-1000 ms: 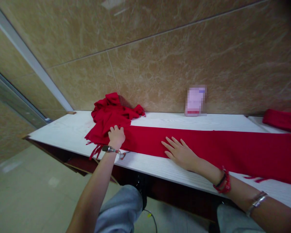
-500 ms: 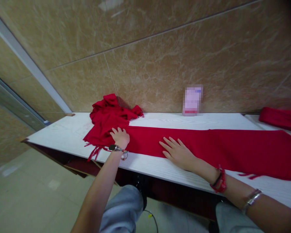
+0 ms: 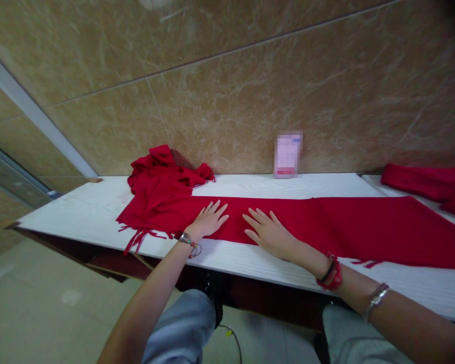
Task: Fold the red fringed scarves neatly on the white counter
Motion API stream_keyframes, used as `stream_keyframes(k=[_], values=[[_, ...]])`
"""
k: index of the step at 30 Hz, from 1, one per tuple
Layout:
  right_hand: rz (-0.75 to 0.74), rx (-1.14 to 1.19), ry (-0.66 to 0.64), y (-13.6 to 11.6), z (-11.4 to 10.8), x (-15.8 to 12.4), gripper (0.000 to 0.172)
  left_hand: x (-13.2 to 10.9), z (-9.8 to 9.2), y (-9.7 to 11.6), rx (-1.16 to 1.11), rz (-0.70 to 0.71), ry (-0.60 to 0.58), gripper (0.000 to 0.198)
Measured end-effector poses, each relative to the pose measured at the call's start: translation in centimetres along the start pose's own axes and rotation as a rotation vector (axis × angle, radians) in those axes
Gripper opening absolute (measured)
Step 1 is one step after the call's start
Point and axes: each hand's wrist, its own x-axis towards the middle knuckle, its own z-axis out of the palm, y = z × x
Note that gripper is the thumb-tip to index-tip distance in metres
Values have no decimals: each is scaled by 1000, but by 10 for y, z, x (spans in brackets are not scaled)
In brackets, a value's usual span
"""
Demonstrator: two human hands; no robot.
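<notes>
A long red scarf (image 3: 345, 227) lies stretched flat along a white table (image 3: 79, 212). Its left end is bunched in a heap (image 3: 159, 177) against the wall, with fringe hanging over the front edge. My left hand (image 3: 208, 221) rests flat on the scarf with fingers spread, just right of the heap. My right hand (image 3: 267, 232) lies flat on the scarf beside it, fingers spread too. The two hands are a short gap apart. Bracelets sit on both wrists.
A small pink package (image 3: 287, 155) leans against the marble wall behind the scarf. More red fabric (image 3: 424, 182) lies at the far right of the table. The floor drops away to the left, past the table's end.
My left hand has slid right from the bunched heap and opened flat, ending close to my right hand. The right hand has stayed on the scarf; the view has shifted a little rightward.
</notes>
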Motion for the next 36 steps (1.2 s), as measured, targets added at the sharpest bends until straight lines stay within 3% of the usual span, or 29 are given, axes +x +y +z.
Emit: stream_keyframes(k=[3, 5, 9, 11, 14, 19, 21, 23, 25, 28, 32, 34, 36], values=[[110, -50, 129, 35, -19, -4, 51, -2, -2, 7, 29, 22, 18, 50], [270, -61, 172, 68, -26, -12, 54, -1, -3, 18, 55, 77, 71, 47], [500, -109, 4, 127, -15, -44, 55, 7, -3, 44, 5, 153, 179, 50], [495, -133, -62, 148, -5, -63, 53, 12, -1, 55, -39, 136, 140, 53], [456, -166, -48, 173, 4, -88, 50, 15, 3, 61, -49, 105, 64, 54], [540, -174, -51, 194, -2, -108, 49, 15, 3, 57, -39, 64, 43, 54], [592, -170, -9, 188, -9, -105, 49, 17, -1, 55, -52, 84, 11, 54], [553, -167, 71, 170, -19, -94, 48, 20, -7, 51, -69, 101, -33, 54], [382, -127, 139, 141, -30, -78, 47, 22, -14, 45, -71, 97, -57, 54], [47, 16, 118, 85, -39, -54, 44, 14, -24, 29, -41, 105, -16, 51], [-176, 82, 40, 20, -30, -32, 45, -16, -37, -18, 22, 124, 216, 42], [-220, 89, 12, 2, -23, -20, 47, -34, -44, -55, 62, -20, 405, 39], [-234, 82, -2, -8, -18, -3, 49, -50, -52, -97, 72, -266, 562, 38]])
